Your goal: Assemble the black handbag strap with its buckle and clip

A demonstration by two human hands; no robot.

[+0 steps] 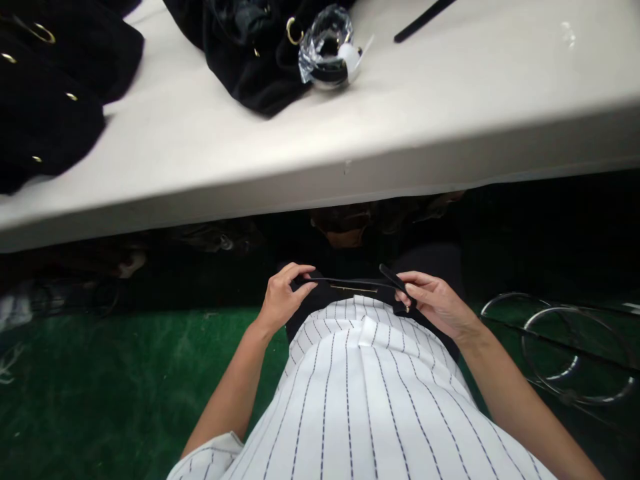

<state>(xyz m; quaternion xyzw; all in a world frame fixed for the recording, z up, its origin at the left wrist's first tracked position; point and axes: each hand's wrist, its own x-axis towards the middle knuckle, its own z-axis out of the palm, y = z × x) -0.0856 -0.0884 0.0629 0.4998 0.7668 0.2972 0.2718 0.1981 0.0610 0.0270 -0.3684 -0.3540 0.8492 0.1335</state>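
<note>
Below the table edge, over my lap, a thin black strap (350, 281) runs between my two hands. My left hand (285, 297) is closed on its left end with thumb and fingertips. My right hand (434, 301) pinches the other end, where a flat black tip sticks up past the fingers. A small gold-coloured piece shows under the right fingers. Just beneath the strap a thin gold-coloured line (354, 289) lies against something dark; what it belongs to I cannot make out.
On the white table (200, 153) lie black cloth pieces (45, 100) with gold-coloured rings, a crumpled black cloth item (260, 73), and a clear plastic-wrapped round thing (330, 50). Another black strap (423, 21) lies at the back. Metal hoops (575, 353) stand at right on the green floor (130, 373).
</note>
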